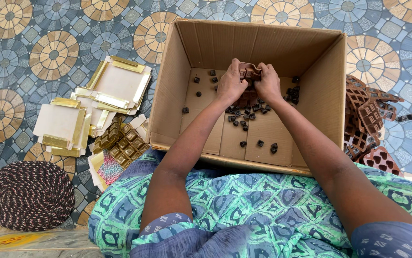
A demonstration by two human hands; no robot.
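Observation:
Both my hands reach into a big open cardboard box point(177, 62) on the floor. My left hand point(231, 83) and my right hand point(268, 83) together grip a brown flexible mould point(250, 71), bent between the fingers above the box floor. Several small dark chocolate pieces point(244, 119) lie scattered on the box bottom under and around my hands. Another brown mould point(248, 98) sits just below my hands, partly hidden.
Gold-edged flat cartons point(115, 83) and a gold compartment tray point(122, 141) lie left of the box. A stack of brown moulds point(368, 114) lies to the right. A dark woven round mat point(29, 195) sits at lower left on the patterned tile floor.

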